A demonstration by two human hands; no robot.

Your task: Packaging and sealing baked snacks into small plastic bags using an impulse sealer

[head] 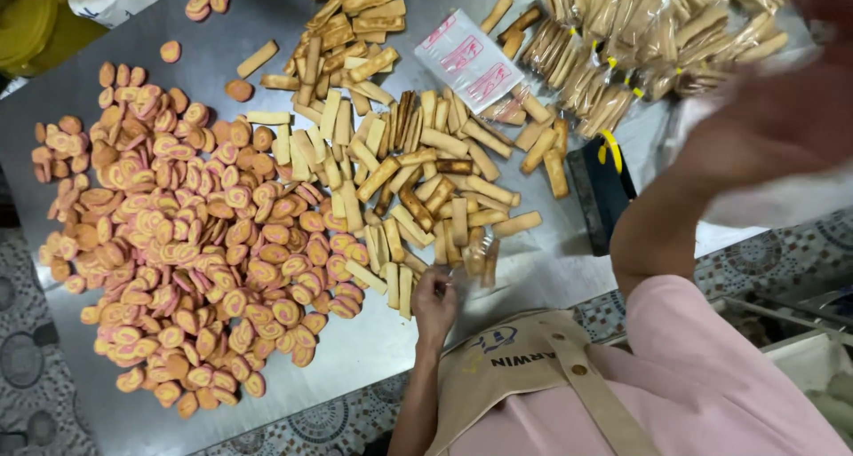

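Resting at the near edge of the metal table [533, 274], the left hand [434, 303] has its fingers curled and pressed together on the lower end of a small clear bag [476, 257] that already holds a few stick biscuits.

- Bearing: the small clear bag lies at about 1 o'clock from the left hand, touching the fingertips.
- Long axis: the sticks inside run roughly 12 to 6 o'clock, in line with the forearm.
- Supply: the loose pile of stick biscuits [418, 172] starts just beside the bag and spreads out toward 12 o'clock. Its nearest sticks lie at 11 o'clock from the hand, also standing on a 12-to-6 line.
- Other stock: the heap of round pink-swirl biscuits [195, 234] fills the 9 to 10 o'clock side.

The right hand [800, 101] is raised at about 2 o'clock, well apart from the bag and heavily blurred – whether it is spread or closed cannot be told. Something pale shows under it, but its kind is unclear.

The left hand is therefore the nearer one to both bag and sticks – the right is nearer the tied, filled packets [640, 39] at the far right. A flat stack of empty printed bags [466, 58] lies at 12 o'clock, beyond the stick pile.
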